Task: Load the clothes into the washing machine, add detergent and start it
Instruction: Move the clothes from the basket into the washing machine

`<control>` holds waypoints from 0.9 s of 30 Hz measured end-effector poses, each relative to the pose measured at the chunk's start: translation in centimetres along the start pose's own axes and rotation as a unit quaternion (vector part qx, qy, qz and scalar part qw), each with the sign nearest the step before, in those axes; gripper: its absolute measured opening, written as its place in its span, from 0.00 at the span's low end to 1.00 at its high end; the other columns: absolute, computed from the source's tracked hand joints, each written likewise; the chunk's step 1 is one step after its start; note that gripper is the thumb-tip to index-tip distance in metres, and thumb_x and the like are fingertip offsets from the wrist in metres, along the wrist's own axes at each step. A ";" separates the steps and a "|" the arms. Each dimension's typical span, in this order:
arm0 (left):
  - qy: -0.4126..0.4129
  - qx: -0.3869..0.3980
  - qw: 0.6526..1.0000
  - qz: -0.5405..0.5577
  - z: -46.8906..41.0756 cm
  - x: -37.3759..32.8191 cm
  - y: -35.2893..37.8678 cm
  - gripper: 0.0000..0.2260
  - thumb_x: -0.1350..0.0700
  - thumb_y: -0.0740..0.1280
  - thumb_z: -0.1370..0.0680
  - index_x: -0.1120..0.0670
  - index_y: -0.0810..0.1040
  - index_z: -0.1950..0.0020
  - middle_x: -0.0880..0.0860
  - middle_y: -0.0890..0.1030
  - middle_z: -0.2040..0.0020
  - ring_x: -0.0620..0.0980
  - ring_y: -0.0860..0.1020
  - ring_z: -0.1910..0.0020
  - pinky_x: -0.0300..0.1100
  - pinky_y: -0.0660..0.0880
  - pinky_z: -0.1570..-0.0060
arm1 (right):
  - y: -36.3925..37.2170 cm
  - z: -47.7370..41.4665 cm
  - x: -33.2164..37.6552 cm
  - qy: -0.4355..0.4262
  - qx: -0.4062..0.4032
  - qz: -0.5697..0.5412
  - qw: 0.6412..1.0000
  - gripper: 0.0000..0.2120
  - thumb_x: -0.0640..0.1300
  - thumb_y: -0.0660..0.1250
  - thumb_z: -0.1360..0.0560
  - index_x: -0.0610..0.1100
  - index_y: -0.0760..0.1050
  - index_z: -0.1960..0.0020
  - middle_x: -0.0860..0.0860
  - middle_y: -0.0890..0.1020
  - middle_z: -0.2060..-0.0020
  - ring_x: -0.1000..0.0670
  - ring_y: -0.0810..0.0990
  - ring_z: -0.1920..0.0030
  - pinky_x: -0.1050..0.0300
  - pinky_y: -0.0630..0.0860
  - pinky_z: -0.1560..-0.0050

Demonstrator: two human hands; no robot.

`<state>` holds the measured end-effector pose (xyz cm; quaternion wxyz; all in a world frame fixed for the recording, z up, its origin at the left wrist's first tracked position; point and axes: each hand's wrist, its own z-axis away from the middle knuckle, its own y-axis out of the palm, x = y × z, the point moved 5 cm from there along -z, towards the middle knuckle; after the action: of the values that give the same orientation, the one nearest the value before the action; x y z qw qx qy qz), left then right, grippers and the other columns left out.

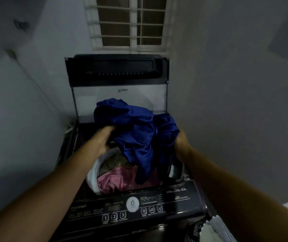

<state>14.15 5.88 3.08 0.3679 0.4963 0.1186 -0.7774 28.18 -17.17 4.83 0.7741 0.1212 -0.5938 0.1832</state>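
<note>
**laundry_noob:** ok so going left to right, everything placed off the washing machine (115,212). It's a top loader and its lid (117,69) is flipped up at the back under the window (131,21). My left hand (101,140) is over the left side of the tub opening, fingers curled into the edge of a blue satin garment (136,133). The bundle hangs over the middle of the opening, not in yet. Below it, inside the tub, there's already a pink piece (115,180), something olive (113,163) behind that, and white cloth (94,172) against the left wall. My right hand (181,144) is over the right side, closed on the other end of the blue thing, though the cloth hides most of the fingers.

**spin_cycle_dave:** so loading is mostly done, detergent and start are left. I can't see any detergent in your shot btw. Main risk imo: that satin looks slippery, and one tail dangles near the front rim, right by the control panel (132,206). Drop it carelessly and a corner could drape over the rim and get caught when the lid closes. More clothes (209,229) sit off the machine's front right corner too, so overfilling is possible.
</note>
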 end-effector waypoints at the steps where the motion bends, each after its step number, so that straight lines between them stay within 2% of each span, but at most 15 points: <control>1: -0.014 -0.016 1.000 -0.012 -1.1 1.0 -1.0 0.14 0.56 0.71 0.24 0.54 0.80 0.38 0.56 0.84 0.46 0.56 0.81 0.47 0.47 0.80 0.57 | 0.8 -0.6 -1.3 0.005 0.017 0.014 1.000 0.12 0.35 0.54 0.14 0.34 0.76 0.42 0.42 0.84 0.53 0.48 0.81 0.58 0.59 0.81 0.61; 3: -0.051 -0.031 0.997 -0.039 -3.2 3.3 -2.8 0.17 0.58 0.70 0.24 0.55 0.78 0.35 0.56 0.83 0.45 0.56 0.81 0.48 0.45 0.79 0.58 | 2.5 -2.1 -3.8 0.017 0.039 0.062 0.997 0.14 0.35 0.56 0.15 0.38 0.71 0.31 0.42 0.82 0.41 0.49 0.80 0.52 0.59 0.79 0.55; 5: -0.082 -0.029 0.992 -0.088 -4.8 5.6 -4.2 0.20 0.56 0.70 0.23 0.53 0.76 0.31 0.56 0.82 0.42 0.56 0.81 0.46 0.47 0.80 0.54 | 3.7 -3.1 -5.7 0.039 0.040 0.081 0.995 0.13 0.34 0.55 0.15 0.44 0.69 0.33 0.49 0.79 0.48 0.52 0.77 0.53 0.62 0.77 0.56; 7: -0.108 -0.027 0.984 -0.138 -6.1 7.7 -5.3 0.23 0.55 0.71 0.24 0.50 0.73 0.29 0.55 0.81 0.38 0.56 0.80 0.43 0.52 0.82 0.50 | 4.6 -4.1 -7.6 0.064 0.043 0.071 0.994 0.12 0.36 0.55 0.15 0.44 0.71 0.35 0.50 0.78 0.53 0.51 0.78 0.54 0.56 0.76 0.52; 9: -0.145 -0.021 0.970 -0.193 -7.1 9.6 -6.1 0.24 0.55 0.70 0.23 0.49 0.71 0.28 0.54 0.79 0.37 0.55 0.79 0.42 0.51 0.82 0.52 | 5.4 -5.4 -9.6 0.083 0.052 0.077 0.992 0.11 0.38 0.57 0.16 0.43 0.72 0.36 0.47 0.79 0.49 0.45 0.79 0.49 0.48 0.76 0.45; 12: -0.186 0.005 0.938 -0.291 -7.7 11.7 -6.9 0.23 0.54 0.69 0.22 0.53 0.70 0.27 0.53 0.78 0.39 0.54 0.78 0.46 0.46 0.80 0.53 | 5.9 -7.0 -11.6 0.080 0.069 0.188 0.976 0.20 0.40 0.64 0.20 0.46 0.70 0.28 0.48 0.79 0.40 0.44 0.80 0.43 0.43 0.79 0.39; 14: -0.162 0.018 0.920 -0.356 -8.7 12.5 -7.5 0.27 0.51 0.72 0.24 0.53 0.69 0.27 0.52 0.76 0.36 0.53 0.77 0.42 0.46 0.78 0.46 | 6.5 -7.7 -12.3 0.075 0.064 0.208 0.973 0.24 0.42 0.68 0.23 0.49 0.71 0.28 0.48 0.80 0.39 0.44 0.81 0.41 0.43 0.79 0.37; 17: -0.024 0.009 0.877 -0.480 -10.2 11.9 -7.5 0.31 0.46 0.74 0.27 0.50 0.69 0.27 0.54 0.74 0.31 0.54 0.76 0.37 0.48 0.76 0.38 | 7.6 -8.3 -12.4 -0.003 0.063 0.291 0.955 0.24 0.44 0.71 0.23 0.48 0.72 0.28 0.51 0.80 0.39 0.47 0.78 0.37 0.47 0.75 0.33; 18: 0.025 0.019 0.848 -0.529 -10.5 11.6 -6.9 0.31 0.45 0.74 0.27 0.49 0.69 0.27 0.54 0.72 0.30 0.55 0.74 0.35 0.49 0.74 0.36 | 8.3 -8.3 -12.5 -0.041 0.078 0.352 0.932 0.26 0.47 0.71 0.23 0.49 0.70 0.26 0.49 0.79 0.36 0.46 0.77 0.36 0.47 0.74 0.32; 20: 0.107 0.065 0.768 -0.627 -10.9 11.7 -5.4 0.37 0.44 0.73 0.27 0.46 0.61 0.22 0.55 0.64 0.25 0.58 0.64 0.27 0.52 0.67 0.30 | 10.0 -7.8 -13.2 -0.119 0.142 0.495 0.849 0.31 0.55 0.67 0.25 0.50 0.67 0.23 0.43 0.75 0.33 0.39 0.75 0.34 0.44 0.73 0.33; 22: 0.136 0.137 0.683 -0.705 -11.5 12.9 -4.2 0.45 0.40 0.73 0.28 0.45 0.51 0.19 0.55 0.53 0.20 0.60 0.54 0.22 0.56 0.60 0.25 | 11.4 -7.1 -15.2 -0.129 0.210 0.592 0.767 0.34 0.58 0.64 0.26 0.51 0.64 0.22 0.40 0.71 0.33 0.34 0.72 0.35 0.39 0.75 0.37; 24: 0.090 0.208 0.625 -0.747 -12.5 15.0 -4.1 0.50 0.37 0.73 0.29 0.44 0.42 0.18 0.55 0.44 0.18 0.61 0.46 0.20 0.61 0.55 0.24 | 12.3 -6.8 -17.3 -0.085 0.276 0.652 0.701 0.35 0.58 0.66 0.25 0.53 0.60 0.21 0.40 0.65 0.29 0.32 0.68 0.33 0.36 0.74 0.37; 27: -0.015 0.259 0.591 -0.764 -14.5 17.9 -4.9 0.57 0.33 0.73 0.32 0.41 0.33 0.20 0.54 0.36 0.19 0.62 0.40 0.20 0.66 0.48 0.25 | 12.5 -7.4 -20.2 -0.007 0.323 0.711 0.625 0.38 0.54 0.68 0.22 0.54 0.51 0.19 0.42 0.55 0.23 0.31 0.60 0.26 0.34 0.69 0.31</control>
<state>16.40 9.15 -20.12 -0.5030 0.2861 0.2427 -0.7786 24.71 -5.74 -17.01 0.3103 -0.0948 -0.4038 0.8554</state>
